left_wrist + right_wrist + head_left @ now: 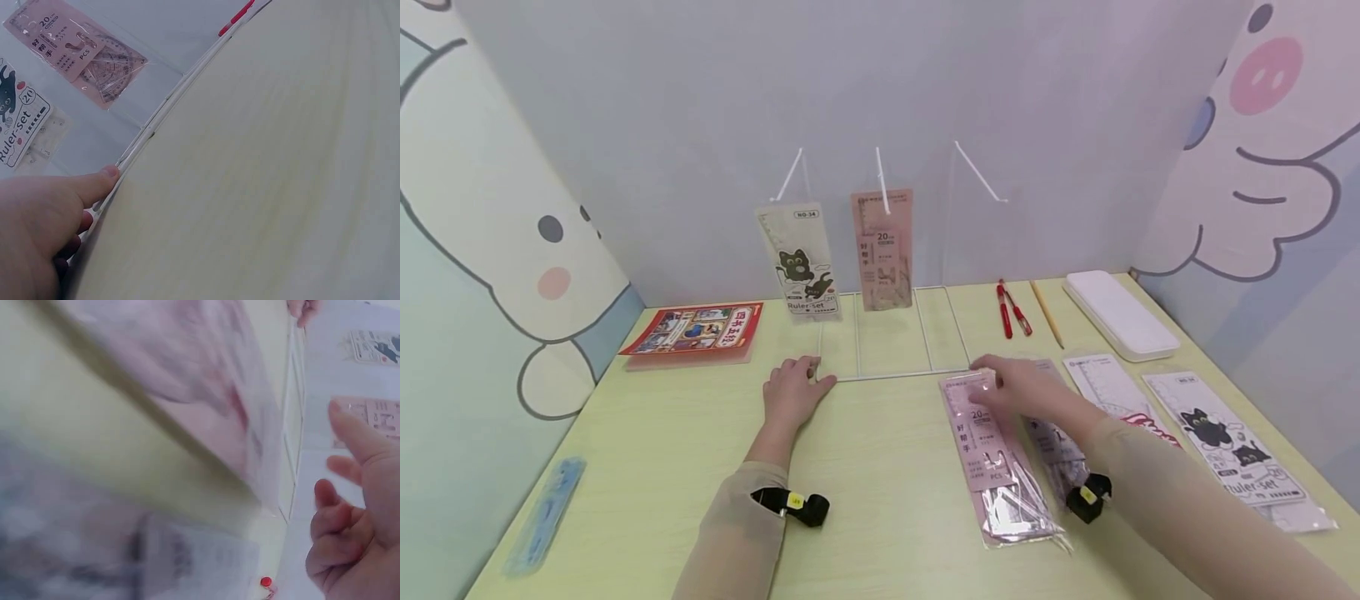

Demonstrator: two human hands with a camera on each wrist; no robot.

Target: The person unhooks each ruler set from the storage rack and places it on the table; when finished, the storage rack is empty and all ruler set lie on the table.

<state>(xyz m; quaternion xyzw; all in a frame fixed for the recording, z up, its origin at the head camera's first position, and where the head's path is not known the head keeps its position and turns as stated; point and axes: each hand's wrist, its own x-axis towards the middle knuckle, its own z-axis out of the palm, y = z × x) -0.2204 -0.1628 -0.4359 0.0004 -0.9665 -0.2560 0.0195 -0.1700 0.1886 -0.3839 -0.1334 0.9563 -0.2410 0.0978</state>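
My left hand [793,387] lies on the table at the front left corner of a white wire display rack [895,373]. In the left wrist view its thumb [103,178] touches the rack's base wire [169,112]. A cat ruler-set pack [797,262] and a pink ruler pack [882,250] hang from the rack's hooks. My right hand [1011,385] hovers over the top end of another pink ruler pack [992,450] lying on the table. In the right wrist view that hand [337,456] has loosely curled fingers with nothing in them, and the pack [206,394] is blurred.
Right of the pink pack lie a grey pack [1060,454], a white-and-red pack [1108,387] and a cat pack [1232,446]. Behind them are red pens [1011,310], a pencil [1047,312] and a white case [1120,312]. A red booklet [696,329] and a blue pack [546,512] lie at the left.
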